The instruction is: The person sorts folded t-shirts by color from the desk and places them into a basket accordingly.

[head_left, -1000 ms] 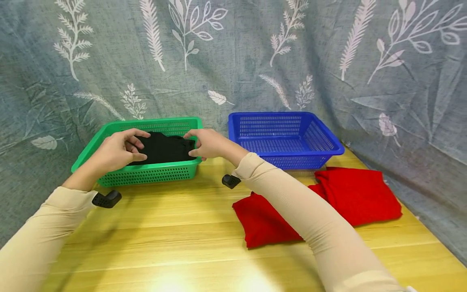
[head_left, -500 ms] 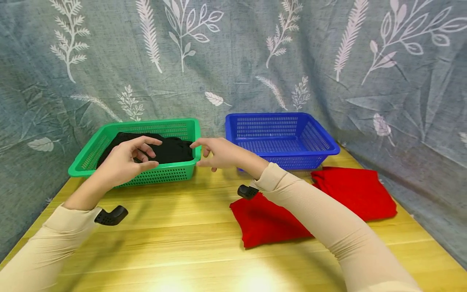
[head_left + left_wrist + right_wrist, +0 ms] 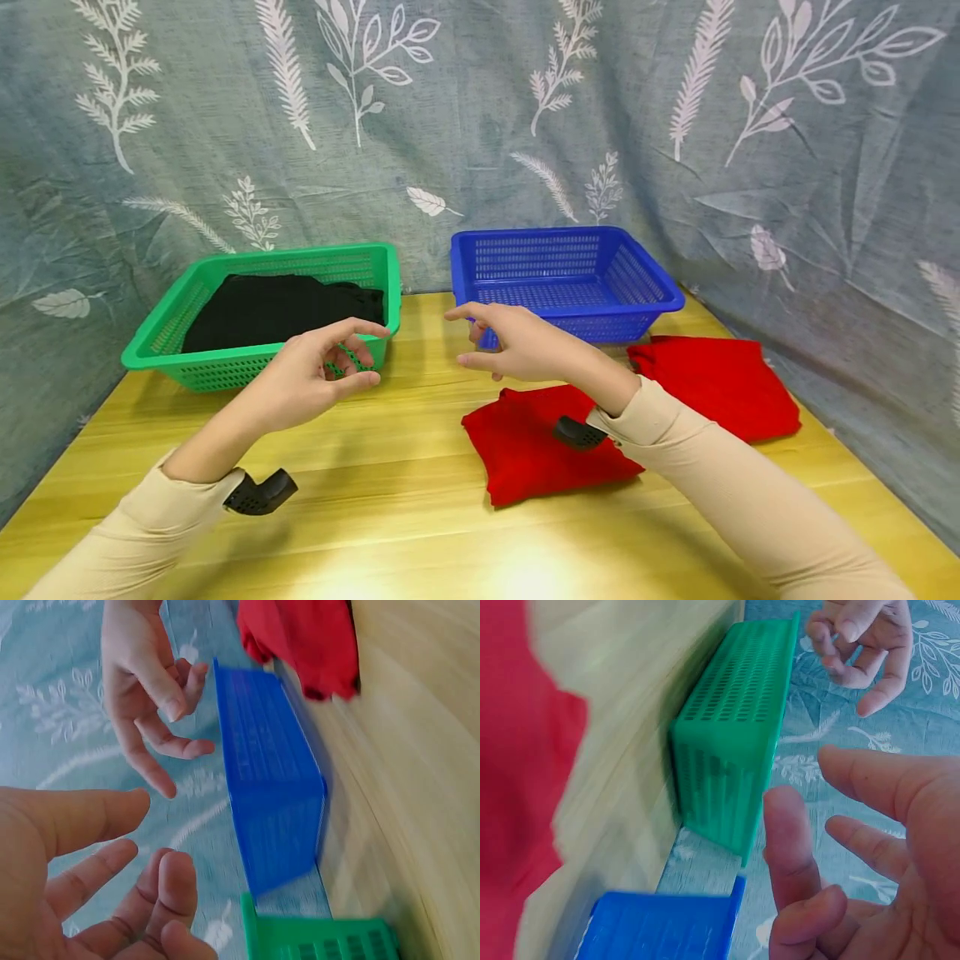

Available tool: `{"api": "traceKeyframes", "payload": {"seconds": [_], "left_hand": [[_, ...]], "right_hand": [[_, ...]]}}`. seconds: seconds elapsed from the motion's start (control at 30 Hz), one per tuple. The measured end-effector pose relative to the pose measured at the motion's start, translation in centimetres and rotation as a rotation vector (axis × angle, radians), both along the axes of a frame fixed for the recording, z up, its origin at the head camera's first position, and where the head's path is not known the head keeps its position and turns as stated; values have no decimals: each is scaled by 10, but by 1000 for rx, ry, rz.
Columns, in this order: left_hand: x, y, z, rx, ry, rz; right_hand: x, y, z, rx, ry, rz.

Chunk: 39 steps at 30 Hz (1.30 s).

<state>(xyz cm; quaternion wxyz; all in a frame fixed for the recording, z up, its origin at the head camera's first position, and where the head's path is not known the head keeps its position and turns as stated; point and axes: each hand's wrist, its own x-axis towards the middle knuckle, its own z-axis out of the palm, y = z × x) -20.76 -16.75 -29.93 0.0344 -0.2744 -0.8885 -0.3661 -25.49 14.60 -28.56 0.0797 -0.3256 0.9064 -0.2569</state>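
My left hand [image 3: 318, 371] hovers over the table just in front of the green basket [image 3: 225, 371], fingers loosely bent and holding nothing. A folded black cloth [image 3: 277, 308] lies inside that basket. My right hand [image 3: 525, 342] is in the air before the blue basket [image 3: 585, 321], thumb and fingers apart, also holding nothing. Below the right forearm a folded red cloth [image 3: 532, 450] rests on the table. A second folded red cloth [image 3: 720, 387] lies to its right. In the left wrist view the fingers [image 3: 176, 889] are spread around air.
The two baskets stand side by side at the back of the wooden table [image 3: 375, 517], with a gap between them. No cloth shows in the blue one. A grey-blue curtain [image 3: 480, 108] with white leaf prints hangs right behind them.
Both hands have drawn away from the green basket, moving right and nearer to me. The black cloth stays in the basket, now more fully visible. The view has shifted slightly.
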Motion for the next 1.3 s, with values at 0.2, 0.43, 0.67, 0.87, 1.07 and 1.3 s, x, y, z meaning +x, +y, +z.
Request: {"api": "traceKeyframes", "payload": {"seconds": [0.2, 0.43, 0.67, 0.87, 1.07, 1.3], "left_hand": [[8, 22, -5, 16, -38, -76], [14, 51, -18, 23, -133, -183], [19, 76, -35, 37, -235, -274], [23, 97, -50, 8, -294, -300], [25, 114, -59, 9, -342, -335], [26, 120, -65, -12, -372, -352]], "right_hand": [[23, 40, -6, -7, -38, -53], [51, 83, -13, 13, -63, -135], [75, 120, -21, 15, -108, -193], [83, 139, -33, 22, -95, -196], [85, 148, -41, 5, -113, -220], [83, 157, -42, 48, -35, -264]]}}
